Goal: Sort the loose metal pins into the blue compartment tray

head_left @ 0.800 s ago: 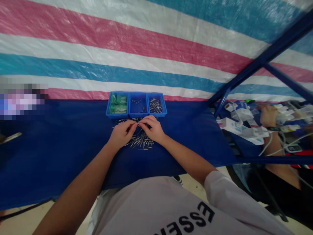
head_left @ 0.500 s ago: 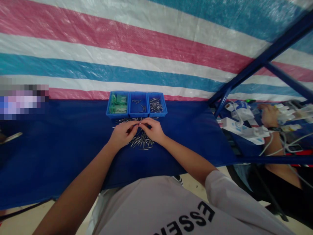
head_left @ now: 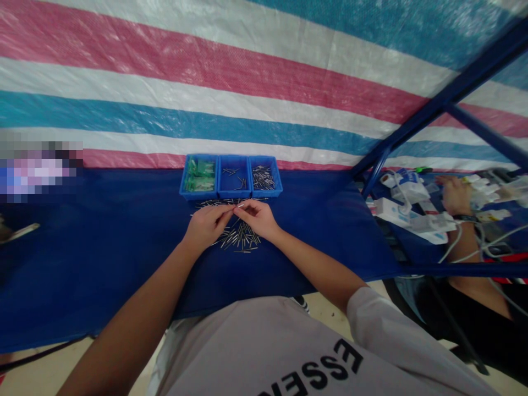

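Note:
My left hand (head_left: 207, 224) and my right hand (head_left: 259, 219) meet at the fingertips over a pile of thin metal pins (head_left: 240, 236) on the blue table. The fingers of both hands are pinched together. A small, shiny, thin piece shows at the right fingertips; what the left fingertips hold is too small to tell. Just beyond the hands stand three joined blue bins: the left bin (head_left: 182, 184) holds green-tinted packets, the middle bin (head_left: 233, 193) a few pins, the right bin (head_left: 279, 184) many pins.
A striped plastic sheet (head_left: 231, 88) rises behind the blue table (head_left: 124, 242). At the right are a blue metal frame (head_left: 429, 113), white boxes (head_left: 396, 214), cables and another person's hand (head_left: 456, 197). A pale object (head_left: 25, 231) lies at the far left.
The fingers of both hands have shifted slightly, and the thin piece at the right fingertips shows more clearly. The bins and the pile look the same.

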`<act>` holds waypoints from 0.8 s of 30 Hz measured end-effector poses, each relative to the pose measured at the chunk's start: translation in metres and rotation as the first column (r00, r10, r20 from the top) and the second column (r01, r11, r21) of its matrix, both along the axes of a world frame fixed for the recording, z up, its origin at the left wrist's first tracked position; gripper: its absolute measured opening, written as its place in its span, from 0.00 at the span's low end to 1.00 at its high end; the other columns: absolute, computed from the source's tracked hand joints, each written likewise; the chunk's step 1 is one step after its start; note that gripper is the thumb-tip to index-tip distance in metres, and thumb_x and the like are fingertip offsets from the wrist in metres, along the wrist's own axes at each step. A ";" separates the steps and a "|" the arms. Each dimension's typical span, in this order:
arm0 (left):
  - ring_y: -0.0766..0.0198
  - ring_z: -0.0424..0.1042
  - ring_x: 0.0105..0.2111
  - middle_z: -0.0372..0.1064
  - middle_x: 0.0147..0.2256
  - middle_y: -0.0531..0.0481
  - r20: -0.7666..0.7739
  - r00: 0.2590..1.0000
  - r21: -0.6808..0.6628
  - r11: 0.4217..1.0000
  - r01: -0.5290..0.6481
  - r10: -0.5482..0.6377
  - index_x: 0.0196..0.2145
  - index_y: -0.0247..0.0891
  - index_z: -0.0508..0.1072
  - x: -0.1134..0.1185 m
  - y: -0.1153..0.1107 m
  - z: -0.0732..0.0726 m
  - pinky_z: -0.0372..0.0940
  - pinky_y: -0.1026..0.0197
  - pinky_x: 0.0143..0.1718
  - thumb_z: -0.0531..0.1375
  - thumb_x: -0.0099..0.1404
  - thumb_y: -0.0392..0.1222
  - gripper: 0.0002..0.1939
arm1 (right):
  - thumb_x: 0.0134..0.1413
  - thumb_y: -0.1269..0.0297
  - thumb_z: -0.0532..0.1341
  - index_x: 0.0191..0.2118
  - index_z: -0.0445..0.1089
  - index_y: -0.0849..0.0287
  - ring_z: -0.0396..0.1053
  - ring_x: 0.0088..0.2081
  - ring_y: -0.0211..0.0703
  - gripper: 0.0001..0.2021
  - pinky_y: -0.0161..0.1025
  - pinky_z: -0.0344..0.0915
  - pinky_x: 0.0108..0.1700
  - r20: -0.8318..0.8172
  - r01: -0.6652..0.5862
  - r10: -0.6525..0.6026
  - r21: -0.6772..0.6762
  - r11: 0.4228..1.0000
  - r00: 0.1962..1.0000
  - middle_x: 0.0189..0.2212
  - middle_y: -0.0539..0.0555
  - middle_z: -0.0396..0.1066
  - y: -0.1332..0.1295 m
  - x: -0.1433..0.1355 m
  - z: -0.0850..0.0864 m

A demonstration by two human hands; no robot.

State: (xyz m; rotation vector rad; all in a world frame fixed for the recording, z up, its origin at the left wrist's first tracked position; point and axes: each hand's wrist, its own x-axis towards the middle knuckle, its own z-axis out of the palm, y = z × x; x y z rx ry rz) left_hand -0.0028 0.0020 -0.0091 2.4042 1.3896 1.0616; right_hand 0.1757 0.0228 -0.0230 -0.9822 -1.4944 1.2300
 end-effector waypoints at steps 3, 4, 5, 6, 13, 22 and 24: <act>0.61 0.76 0.35 0.78 0.38 0.44 -0.001 1.000 0.050 0.999 0.020 -0.020 0.42 0.38 0.75 0.000 0.000 0.000 0.69 0.60 0.39 0.52 0.69 0.45 0.14 | 0.48 0.50 0.66 0.35 0.73 0.59 0.70 0.31 0.37 0.16 0.35 0.68 0.35 0.009 0.019 -0.020 0.020 1.000 1.000 0.30 0.52 0.74 0.001 0.001 -0.001; 0.61 0.76 0.34 0.78 0.37 0.44 -0.003 1.000 0.073 0.997 0.025 -0.025 0.41 0.37 0.75 0.001 0.000 0.000 0.69 0.60 0.39 0.52 0.69 0.45 0.14 | 0.48 0.51 0.66 0.36 0.73 0.59 0.70 0.31 0.36 0.16 0.35 0.68 0.35 0.015 0.023 -0.024 0.039 0.999 1.000 0.31 0.52 0.74 0.001 0.001 -0.001; 0.61 0.76 0.34 0.78 0.37 0.44 -0.010 1.000 0.092 0.995 0.028 -0.027 0.41 0.37 0.75 0.001 0.000 0.000 0.69 0.60 0.38 0.52 0.69 0.44 0.14 | 0.49 0.51 0.66 0.36 0.73 0.59 0.70 0.31 0.36 0.15 0.34 0.68 0.35 0.025 0.028 -0.030 0.061 0.998 0.999 0.32 0.52 0.75 0.001 0.002 -0.001; 0.61 0.76 0.34 0.78 0.36 0.45 -0.018 0.999 0.105 0.994 0.028 -0.027 0.40 0.37 0.75 0.001 0.000 0.000 0.68 0.60 0.38 0.52 0.69 0.44 0.14 | 0.49 0.52 0.66 0.37 0.73 0.59 0.70 0.30 0.36 0.15 0.34 0.68 0.34 0.040 0.034 -0.038 0.086 0.996 0.998 0.32 0.52 0.75 0.001 0.003 0.001; 0.60 0.75 0.33 0.77 0.36 0.45 -0.009 1.000 0.099 0.995 0.016 -0.016 0.41 0.37 0.75 0.001 0.001 0.000 0.67 0.60 0.38 0.52 0.70 0.45 0.14 | 0.54 0.59 0.65 0.37 0.75 0.57 0.69 0.29 0.36 0.09 0.36 0.68 0.35 0.165 0.074 -0.139 0.347 0.935 0.976 0.31 0.52 0.75 -0.005 0.006 0.013; 0.61 0.73 0.29 0.74 0.27 0.47 -0.062 0.998 0.002 1.000 -0.021 0.021 0.32 0.37 0.73 0.000 0.000 0.006 0.65 0.60 0.34 0.46 0.71 0.48 0.20 | 0.59 0.64 0.61 0.40 0.75 0.58 0.70 0.33 0.38 0.07 0.39 0.70 0.40 0.218 0.008 -0.145 0.529 0.849 0.965 0.35 0.54 0.76 -0.006 0.009 0.016; 0.61 0.74 0.31 0.75 0.31 0.46 -0.038 0.999 -0.006 1.000 -0.023 0.023 0.35 0.36 0.74 0.000 -0.001 0.005 0.66 0.60 0.37 0.46 0.71 0.48 0.20 | 0.59 0.64 0.61 0.40 0.75 0.58 0.71 0.34 0.38 0.07 0.39 0.70 0.41 0.225 0.009 -0.158 0.547 0.837 0.961 0.35 0.54 0.76 -0.006 0.009 0.016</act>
